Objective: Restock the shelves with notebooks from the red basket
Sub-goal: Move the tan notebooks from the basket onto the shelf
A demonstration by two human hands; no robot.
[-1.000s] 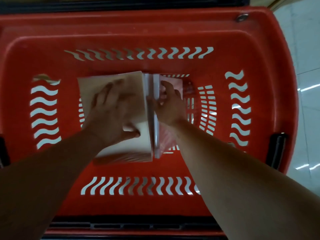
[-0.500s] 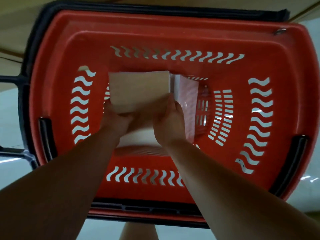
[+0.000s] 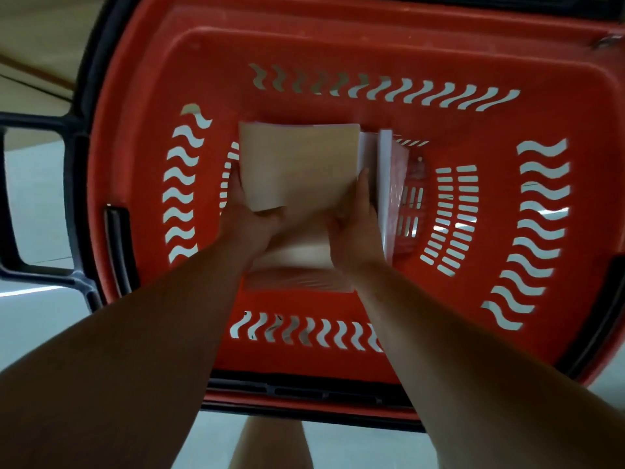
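I look straight down into the red basket [image 3: 338, 45]. A stack of beige-covered notebooks [image 3: 297, 164] lies at its middle. My left hand [image 3: 247, 221] grips the stack's near left corner. My right hand [image 3: 355, 225] grips its right side, fingers running along the edge. Right of the stack, more notebooks [image 3: 389, 184] with white page edges and a reddish cover stand on edge against it. Lower notebooks of the pile [image 3: 297, 282] show below my wrists.
The basket has wavy slots in all its walls and a black frame with a handle [image 3: 33, 198] at the left. It stands on a pale tiled floor [image 3: 33, 333]. A beige surface [image 3: 40, 45] shows at the top left. My leg [image 3: 270, 448] is below the basket.
My left hand slid off the top cover to the stack's near left corner, and my right hand moved from the upright notebooks to the stack's right edge. The view shifted so the basket sits further right.
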